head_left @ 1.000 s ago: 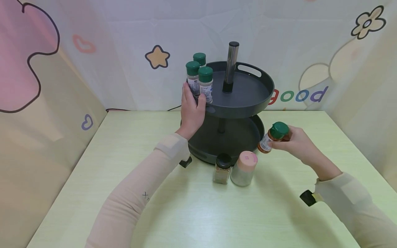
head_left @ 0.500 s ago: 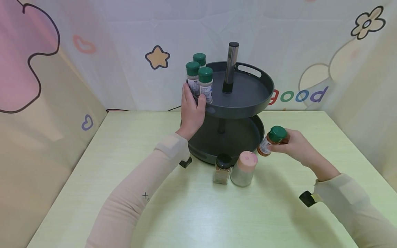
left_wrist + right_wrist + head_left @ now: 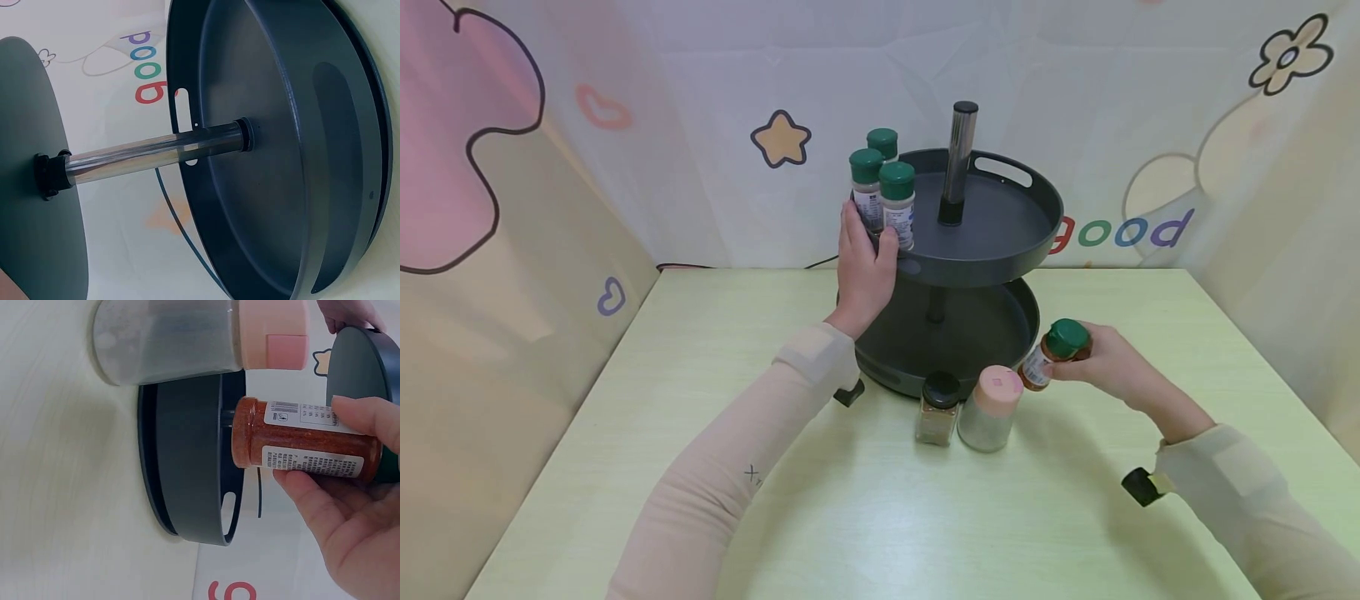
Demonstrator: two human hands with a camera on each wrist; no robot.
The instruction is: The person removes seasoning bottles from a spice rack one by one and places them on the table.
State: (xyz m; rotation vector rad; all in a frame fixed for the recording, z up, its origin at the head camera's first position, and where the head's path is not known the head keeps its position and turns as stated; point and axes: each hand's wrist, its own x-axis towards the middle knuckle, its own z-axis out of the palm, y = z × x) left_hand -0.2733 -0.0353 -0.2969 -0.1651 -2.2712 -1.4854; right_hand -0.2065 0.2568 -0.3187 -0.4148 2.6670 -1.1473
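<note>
My left hand (image 3: 867, 275) grips the left front rim of the upper tray (image 3: 985, 271) of a dark two-tier stand. Its fingers lie along the outside, and the thumb is beside a green-capped spice jar (image 3: 898, 208). Two similar jars, a left one (image 3: 867, 187) and a back one (image 3: 883, 143), stand close by. My right hand (image 3: 1108, 367) holds a tilted green-capped spice jar (image 3: 306, 437) with red contents, between thumb and fingers. That jar is just right of the lower tray (image 3: 895, 379), behind the pink-capped jar (image 3: 988, 412). In the right wrist view its base points toward the lower tray.
A small black-capped jar (image 3: 937, 412) stands beside the pink-capped jar, in front of the lower tray. A metal post (image 3: 958, 158) rises from the upper tray. The pale table (image 3: 880, 533) meets a printed curtain (image 3: 715, 167) at the back.
My right hand has lowered the red spice jar and brought it slightly left, closer to the pink-capped jar. The left hand and the stand look unmoved.
</note>
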